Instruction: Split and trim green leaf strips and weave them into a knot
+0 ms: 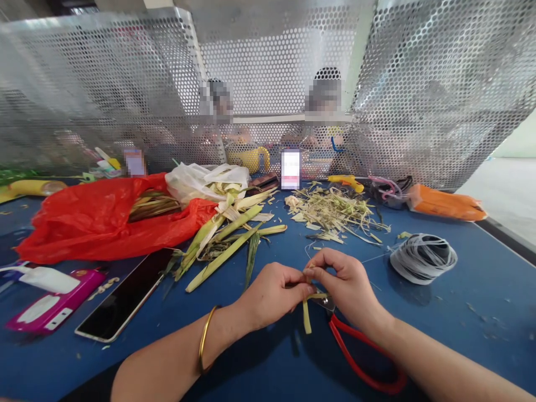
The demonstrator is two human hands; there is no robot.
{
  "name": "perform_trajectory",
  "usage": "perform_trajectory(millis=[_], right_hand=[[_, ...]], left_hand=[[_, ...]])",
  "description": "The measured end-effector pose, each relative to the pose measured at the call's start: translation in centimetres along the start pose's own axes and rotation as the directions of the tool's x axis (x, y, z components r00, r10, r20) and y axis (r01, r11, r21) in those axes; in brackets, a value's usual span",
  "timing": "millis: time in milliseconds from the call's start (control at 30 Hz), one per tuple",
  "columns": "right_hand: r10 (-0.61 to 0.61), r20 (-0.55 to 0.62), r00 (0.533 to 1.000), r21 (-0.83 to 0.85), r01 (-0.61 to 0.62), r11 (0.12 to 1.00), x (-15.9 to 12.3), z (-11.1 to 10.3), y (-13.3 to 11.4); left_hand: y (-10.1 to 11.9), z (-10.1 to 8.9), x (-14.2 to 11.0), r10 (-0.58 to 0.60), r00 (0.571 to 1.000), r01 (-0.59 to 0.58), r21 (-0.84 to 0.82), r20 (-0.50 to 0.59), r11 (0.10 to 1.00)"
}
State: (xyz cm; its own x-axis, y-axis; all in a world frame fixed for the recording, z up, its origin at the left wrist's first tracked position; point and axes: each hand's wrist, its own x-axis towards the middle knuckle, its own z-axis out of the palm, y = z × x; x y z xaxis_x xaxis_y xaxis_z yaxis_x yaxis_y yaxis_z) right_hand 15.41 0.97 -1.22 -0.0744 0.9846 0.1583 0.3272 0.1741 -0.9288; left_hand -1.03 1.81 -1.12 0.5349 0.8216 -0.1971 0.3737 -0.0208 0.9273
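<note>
My left hand and my right hand meet above the blue table, both with fingers pinched on a thin yellow-green leaf strip that hangs down between them. A gold bangle circles my left wrist. Red-handled scissors lie on the table under my right wrist, their blades partly hidden by the hand. A fine thread runs from my right fingers toward a coil of grey-white thread at the right.
Long green leaves spill from a red plastic bag and a white bag. Leaf trimmings pile at the back. A phone, a pink case and an orange packet lie around. Two people sit behind a perforated metal screen.
</note>
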Motion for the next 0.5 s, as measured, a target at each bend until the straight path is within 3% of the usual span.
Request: perform_trajectory(millis=[100,167,233,300,400,500], right_hand=[[0.011,-0.007,1.0,0.02,-0.011,1.0,0.4,-0.5,0.1],[0.062,-0.013,0.998,0.134,-0.06,0.989,0.9,-1.1,0.2],[0.131,0.002,0.991,0.269,-0.126,0.955,1.4,-1.5,0.3],[0.152,0.093,0.984,0.321,-0.174,0.931,1.6,-1.5,0.5],[0.073,0.236,0.969,0.213,-0.125,0.969,1.3,-0.9,0.7],[-0.003,0.24,0.971,0.072,-0.015,0.997,0.8,-0.5,0.8]], left_hand=[[-0.1,-0.1,0.1,0.015,1.0,-0.015,-0.081,-0.006,0.997],[-0.1,-0.2,0.2,0.0,0.999,-0.013,-0.263,-0.05,0.965],[-0.1,-0.4,0.4,-0.026,0.994,-0.029,-0.486,-0.106,0.873],[-0.2,-0.6,0.6,-0.037,0.989,-0.066,-0.645,-0.145,0.761],[-0.2,-0.7,0.7,-0.048,0.993,-0.047,-0.738,-0.107,0.673],[-0.2,-0.6,0.7,-0.07,0.997,0.027,-0.77,-0.023,0.637]])
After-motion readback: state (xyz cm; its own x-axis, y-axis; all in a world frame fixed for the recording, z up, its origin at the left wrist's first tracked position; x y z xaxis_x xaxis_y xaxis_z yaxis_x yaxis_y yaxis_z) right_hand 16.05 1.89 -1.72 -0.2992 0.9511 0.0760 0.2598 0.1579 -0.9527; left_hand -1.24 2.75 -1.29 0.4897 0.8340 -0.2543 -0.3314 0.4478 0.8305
